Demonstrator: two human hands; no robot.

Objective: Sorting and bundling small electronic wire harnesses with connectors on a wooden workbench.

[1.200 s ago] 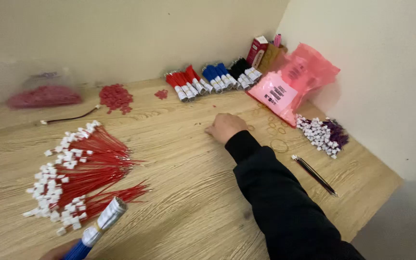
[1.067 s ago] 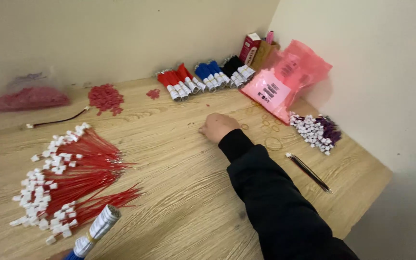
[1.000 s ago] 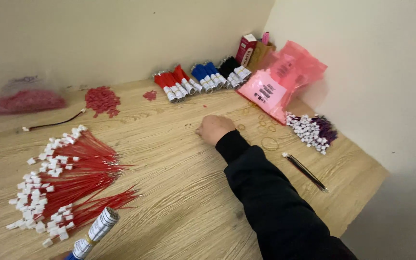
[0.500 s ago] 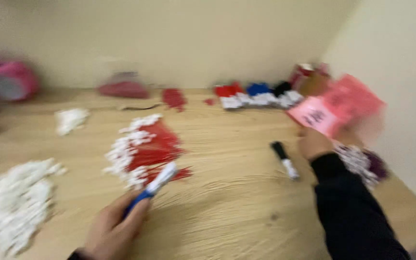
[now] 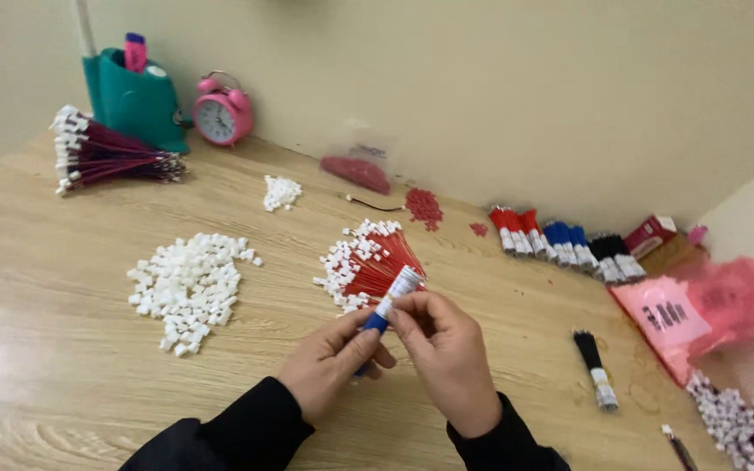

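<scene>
1. The person is holding one blue wire bundle (image 5: pixel 387 307) above the desk (image 5: pixel 63 349), in front of the chest. The left hand (image 5: pixel 335 362) is closing around its blue lower part, and the right hand (image 5: pixel 447 349) is pinching the white connector end with the fingertips.
2. I think the bundle could be slipping apart here, because a grip at only two spots lets loose wires slide out.
3. The fanned red wires (image 5: pixel 368 262) are lying just behind the hands, so a dropped bundle could be mixing into them.
4. The pile of white connectors (image 5: pixel 187 283) to the left is loose; a sweeping sleeve could be scattering it.
5. Counting: one black bundle (image 5: pixel 592 366) is lying alone to the right, and one smaller white heap (image 5: pixel 281 192) farther back.
6. One pink alarm clock (image 5: pixel 222 113) and one teal holder (image 5: pixel 133 100) are standing at the wall.
7. The tied bundles along the wall (image 5: pixel 565 244) are red, blue and black; their exact number I cannot tell.
</scene>
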